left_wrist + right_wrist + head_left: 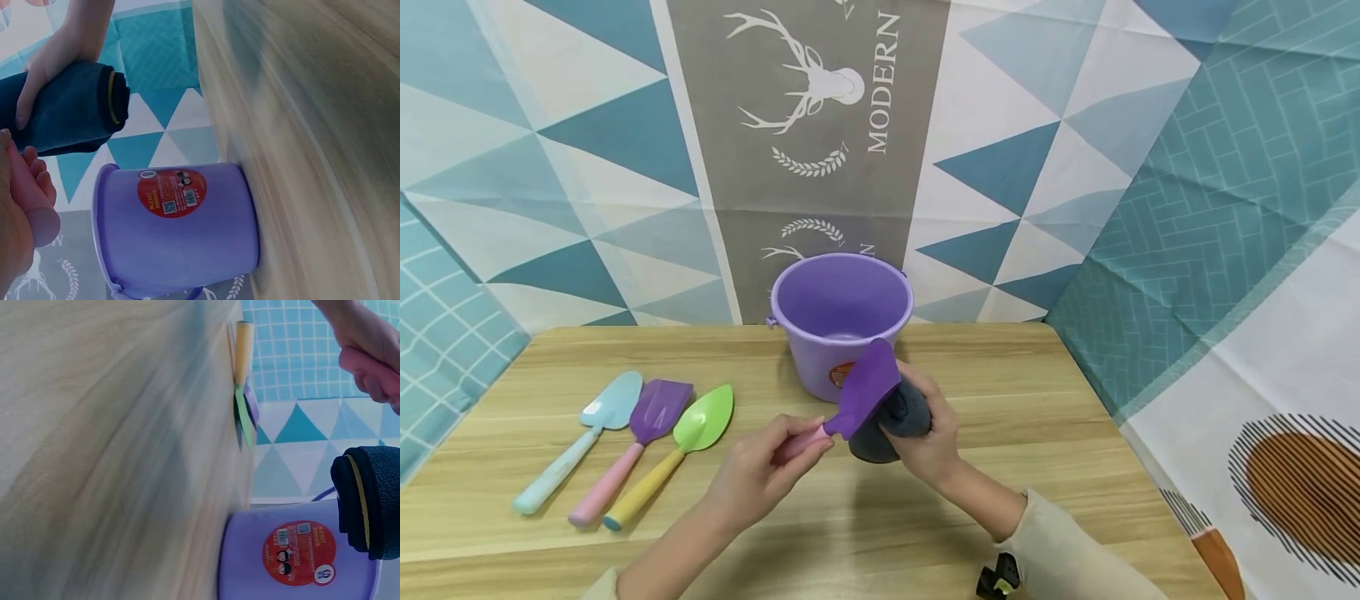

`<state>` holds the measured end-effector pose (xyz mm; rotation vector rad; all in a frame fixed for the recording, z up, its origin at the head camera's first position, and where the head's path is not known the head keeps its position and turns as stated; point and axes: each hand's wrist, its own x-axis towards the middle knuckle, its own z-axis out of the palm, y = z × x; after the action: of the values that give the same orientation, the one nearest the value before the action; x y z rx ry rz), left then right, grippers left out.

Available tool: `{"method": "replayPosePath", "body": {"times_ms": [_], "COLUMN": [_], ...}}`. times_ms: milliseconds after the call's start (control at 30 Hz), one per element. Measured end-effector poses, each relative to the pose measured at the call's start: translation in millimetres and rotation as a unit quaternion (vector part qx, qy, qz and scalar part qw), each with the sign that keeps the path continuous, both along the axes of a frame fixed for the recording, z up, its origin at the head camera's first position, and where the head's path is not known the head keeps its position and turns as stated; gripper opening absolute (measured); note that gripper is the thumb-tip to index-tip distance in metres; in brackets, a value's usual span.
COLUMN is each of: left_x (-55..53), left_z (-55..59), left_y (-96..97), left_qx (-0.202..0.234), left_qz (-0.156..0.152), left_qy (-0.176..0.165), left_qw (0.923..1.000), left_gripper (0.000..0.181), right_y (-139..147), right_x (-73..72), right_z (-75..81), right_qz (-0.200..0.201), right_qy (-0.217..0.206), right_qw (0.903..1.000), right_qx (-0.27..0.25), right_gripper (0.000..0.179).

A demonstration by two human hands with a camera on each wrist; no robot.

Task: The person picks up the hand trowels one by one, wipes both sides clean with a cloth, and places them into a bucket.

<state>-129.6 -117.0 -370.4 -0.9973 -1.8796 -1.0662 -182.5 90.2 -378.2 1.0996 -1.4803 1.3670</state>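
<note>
My left hand point(760, 471) grips the pink handle of a toy shovel with a purple blade point(867, 390), held tilted up above the table. In my right hand point(934, 429) is a folded dark blue towel point(904, 408), which lies against or just behind the blade; the head view does not settle which. The left wrist view shows the towel point(69, 109) as a thick roll with a yellow edge line. A purple bucket point(820, 354) with a red label stands upright just beyond both hands.
On the table's left lie three more toy shovels: a light blue one point(613, 402), a purple one with a pink handle point(658, 410) and a green one with a yellow handle point(703, 418). Patterned cloth point(1000, 167) hangs behind the wooden table point(1000, 367).
</note>
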Motion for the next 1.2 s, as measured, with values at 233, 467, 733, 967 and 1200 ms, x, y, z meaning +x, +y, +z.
{"method": "replayPosePath", "body": {"times_ms": [233,467,733,967,1200], "left_x": [-0.2,1.7,0.2,0.4,1.0], "left_z": [0.1,-4.9,-7.3,-3.7,1.2], "left_y": [-3.3,-8.5,-7.4,-3.6,-3.9], "left_qx": [-0.002,-0.014,-0.007,-0.006,-0.003], "left_qz": [-0.001,-0.001,-0.018,-0.031,-0.035], "left_qy": [0.011,0.013,0.029,0.026,0.023], "left_qw": [0.9999,0.9998,0.9994,0.9991,0.9991], "left_gripper": [0.025,0.023,0.023,0.023,0.023], "right_y": [9.6,20.2,15.4,9.4,8.4], "right_x": [-2.3,-6.5,-7.0,-5.0,-4.8], "right_z": [-13.2,-0.5,9.5,6.7,3.9], "right_qz": [0.005,-0.003,-0.008,0.011,-0.005], "right_qy": [0.022,-0.039,-0.028,-0.001,0.043], "right_qw": [0.998,0.9991,0.9995,0.9993,0.9944], "right_qx": [0.06,0.015,-0.008,0.036,0.096], "right_gripper": [0.043,0.046,0.046,0.049,0.039]}}
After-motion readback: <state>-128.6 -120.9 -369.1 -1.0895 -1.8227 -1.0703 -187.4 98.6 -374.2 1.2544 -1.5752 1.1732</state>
